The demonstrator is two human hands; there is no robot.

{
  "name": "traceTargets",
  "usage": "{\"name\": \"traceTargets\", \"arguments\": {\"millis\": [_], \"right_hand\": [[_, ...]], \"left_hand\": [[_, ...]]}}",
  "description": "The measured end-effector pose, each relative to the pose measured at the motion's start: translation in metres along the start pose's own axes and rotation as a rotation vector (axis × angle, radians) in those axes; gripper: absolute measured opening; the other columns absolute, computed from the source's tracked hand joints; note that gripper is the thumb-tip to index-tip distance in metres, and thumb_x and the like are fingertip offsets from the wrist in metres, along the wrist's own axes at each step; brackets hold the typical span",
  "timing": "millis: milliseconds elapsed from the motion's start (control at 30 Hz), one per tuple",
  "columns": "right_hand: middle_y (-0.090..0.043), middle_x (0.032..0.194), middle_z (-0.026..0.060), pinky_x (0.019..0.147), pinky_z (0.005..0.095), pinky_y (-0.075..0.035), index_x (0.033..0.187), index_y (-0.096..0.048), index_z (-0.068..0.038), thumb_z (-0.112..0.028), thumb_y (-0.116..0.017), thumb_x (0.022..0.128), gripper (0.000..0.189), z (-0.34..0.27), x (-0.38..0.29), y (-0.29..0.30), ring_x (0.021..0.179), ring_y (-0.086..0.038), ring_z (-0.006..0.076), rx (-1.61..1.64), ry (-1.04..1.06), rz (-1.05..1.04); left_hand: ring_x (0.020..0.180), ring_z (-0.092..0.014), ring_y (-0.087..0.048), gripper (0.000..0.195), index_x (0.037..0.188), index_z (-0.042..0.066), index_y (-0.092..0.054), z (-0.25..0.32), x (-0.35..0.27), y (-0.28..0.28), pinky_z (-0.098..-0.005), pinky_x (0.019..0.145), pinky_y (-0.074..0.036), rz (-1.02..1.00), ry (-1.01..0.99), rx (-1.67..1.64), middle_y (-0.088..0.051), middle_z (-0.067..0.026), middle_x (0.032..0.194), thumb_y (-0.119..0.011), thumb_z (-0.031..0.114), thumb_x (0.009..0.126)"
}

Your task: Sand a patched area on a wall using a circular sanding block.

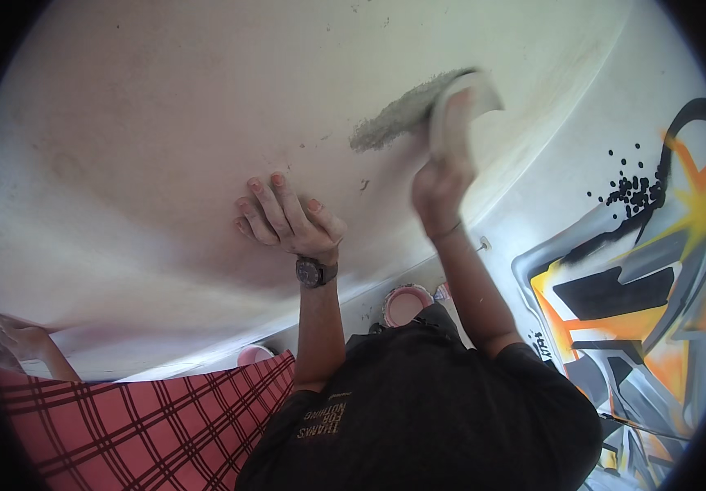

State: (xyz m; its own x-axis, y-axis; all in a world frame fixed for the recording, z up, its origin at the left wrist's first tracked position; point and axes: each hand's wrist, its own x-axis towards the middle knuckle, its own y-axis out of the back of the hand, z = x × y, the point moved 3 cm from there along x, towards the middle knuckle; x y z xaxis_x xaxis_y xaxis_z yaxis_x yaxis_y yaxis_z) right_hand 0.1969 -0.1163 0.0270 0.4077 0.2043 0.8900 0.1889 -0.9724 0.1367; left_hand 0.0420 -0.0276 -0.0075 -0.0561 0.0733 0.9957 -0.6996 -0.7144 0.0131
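My left hand (291, 218), dusted pale and with a wristwatch (308, 272) below it, is raised against the off-white plaster wall (175, 153). Its fingers are apart and nothing is in them. To the right, my right hand (445, 190) grips a pale, flat hand tool (451, 132). Motion blur leaves its exact kind unclear. The tool's far end lies over the upper right end of a rough grey patch (389, 119) on the wall. Small dark chips (364, 183) mark the surface between my hands.
Another person's hands (15, 340) are at the far left, beside red plaid fabric (144, 423). Below stand a bucket with a pink inside (407, 307) and a second pink container (254, 355). At right, a painted mural (623, 294) covers the adjoining wall, near a small wall fixture (484, 243).
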Motion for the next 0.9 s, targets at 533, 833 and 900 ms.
{"name": "traceTargets", "arguments": {"millis": [533, 833, 900], "right_hand": [[-0.046, 0.136, 0.0197, 0.107, 0.0384, -0.037, 0.141, -0.030, 0.002, 0.008, -0.045, 0.073, 0.070, -0.040, 0.004, 0.062, 0.124, -0.048, 0.0244, 1.026, -0.557, -0.115], [-0.041, 0.136, 0.0187, 0.108, 0.0425, -0.038, 0.150, -0.015, -0.002, 0.012, -0.049, 0.078, 0.081, -0.044, -0.006, 0.093, 0.129, -0.046, 0.0294, 1.122, -0.584, -0.195], [-0.040, 0.137, 0.0193, 0.108, 0.0433, -0.039, 0.152, -0.011, -0.001, 0.011, -0.053, 0.081, 0.083, -0.040, -0.005, 0.100, 0.127, -0.048, 0.0311, 1.131, -0.673, -0.184]], "left_hand": [[0.139, -0.035, -0.031, 0.046, 0.132, 0.002, -0.056, -0.004, 0.008, 0.007, -0.0527, 0.116, -0.020, -0.032, 0.031, -0.028, -0.049, -0.0168, 0.142, -0.040, 0.027, 0.097], [0.126, -0.040, -0.050, 0.050, 0.128, 0.003, -0.055, 0.071, 0.027, 0.047, -0.0543, 0.107, -0.036, -0.156, -0.078, -0.855, -0.055, -0.0194, 0.135, -0.057, 0.034, 0.089], [0.123, -0.038, -0.053, 0.049, 0.125, 0.002, -0.056, 0.078, 0.026, 0.041, -0.0523, 0.101, -0.043, -0.347, -0.064, -1.037, -0.056, -0.0187, 0.135, -0.066, 0.025, 0.084]]}}
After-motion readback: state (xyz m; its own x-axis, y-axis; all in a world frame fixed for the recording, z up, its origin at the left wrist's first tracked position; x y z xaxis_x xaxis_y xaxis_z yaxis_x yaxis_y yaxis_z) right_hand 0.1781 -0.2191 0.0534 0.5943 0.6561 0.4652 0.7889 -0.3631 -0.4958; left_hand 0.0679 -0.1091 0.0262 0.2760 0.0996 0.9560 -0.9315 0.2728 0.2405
